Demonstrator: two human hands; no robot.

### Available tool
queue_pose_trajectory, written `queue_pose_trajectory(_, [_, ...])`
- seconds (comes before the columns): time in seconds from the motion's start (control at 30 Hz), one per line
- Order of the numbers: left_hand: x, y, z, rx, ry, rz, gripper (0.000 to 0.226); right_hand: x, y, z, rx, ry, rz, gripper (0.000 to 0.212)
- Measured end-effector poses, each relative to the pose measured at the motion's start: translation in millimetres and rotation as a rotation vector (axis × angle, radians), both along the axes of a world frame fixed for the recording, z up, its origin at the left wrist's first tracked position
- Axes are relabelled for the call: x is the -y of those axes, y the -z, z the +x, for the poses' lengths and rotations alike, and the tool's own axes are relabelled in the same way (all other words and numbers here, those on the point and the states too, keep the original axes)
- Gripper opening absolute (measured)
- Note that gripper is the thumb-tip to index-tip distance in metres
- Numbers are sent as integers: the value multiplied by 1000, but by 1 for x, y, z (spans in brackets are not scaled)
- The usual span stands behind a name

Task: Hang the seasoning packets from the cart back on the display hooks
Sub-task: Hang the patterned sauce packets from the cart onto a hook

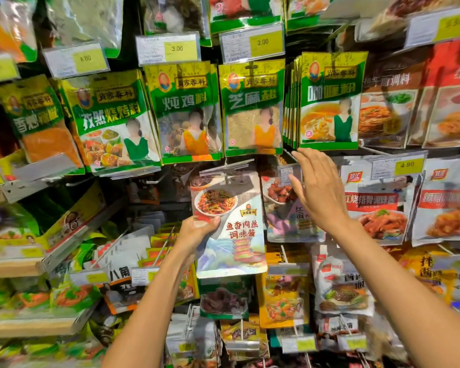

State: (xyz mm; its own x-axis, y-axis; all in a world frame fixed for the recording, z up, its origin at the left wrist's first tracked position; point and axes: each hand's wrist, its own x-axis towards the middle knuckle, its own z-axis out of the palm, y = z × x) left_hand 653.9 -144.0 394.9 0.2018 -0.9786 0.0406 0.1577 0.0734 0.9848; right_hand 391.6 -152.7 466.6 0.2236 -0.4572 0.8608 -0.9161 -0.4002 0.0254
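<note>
Gripping one seasoning packet [231,224] by its left edge with the left hand [197,229], thumb clamped on the printed front, the other fingers hidden behind. Holding it upright: long axis running 12 to 6 o'clock, top edge up, printed face toward the camera, dish photo at the top and red lettering below. Sitting dead centre of the display, with the top edge right up at a metal display hook [225,168] at 12 o'clock; cannot tell whether threaded on or only held against it.

Over at 2 o'clock from the packet, holding the right hand [319,189] up flat, fingers straight and slightly spread, gripping nothing, palm turned toward the shelves. Fingertips just under the stack of green curry packets [329,102], near its bottom edge, touching or not too close to call.

Counting now: one packet in hand, two hands in shot, five green-and-yellow packet fronts across the upper row. Two yellow price tags [177,49] reading 3.00, one reading 6.00 at 10 o'clock, one reading 4.90 at 3 o'clock.
</note>
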Motion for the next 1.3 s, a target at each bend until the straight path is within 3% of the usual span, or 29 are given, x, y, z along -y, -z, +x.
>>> queue_pose_trajectory(0.1, [10, 4, -2, -25, 12, 18, 15, 5, 9, 2, -8, 4, -15, 45])
queue_pose_trajectory(0.2, [19, 4, -8, 73, -72, -31, 11, 9, 15, 4, -8, 11, -31, 48])
queue_pose_trajectory(0.33, [30, 6, -18, 197, -285, -87, 46, 14, 19, 6, 13, 13, -81, 49])
queue_pose_trajectory(0.43, [35, 8, -25, 131, -370, -75, 52, 15, 20, 7, 28, 4, -92, 49])
queue_pose_trajectory(0.83, [17, 15, -15, 20, -283, -224, 46, 13, 21, 8, 79, -14, -78, 45])
queue_pose_trajectory(1.13, [26, 8, -14, 58, -313, -86, 55, 12, 20, 9, 81, -11, -45, 45])
queue_pose_trajectory(1.3, [40, 1, -18, 150, -484, 23, 61, 10, 20, 10, 83, -11, -35, 45])
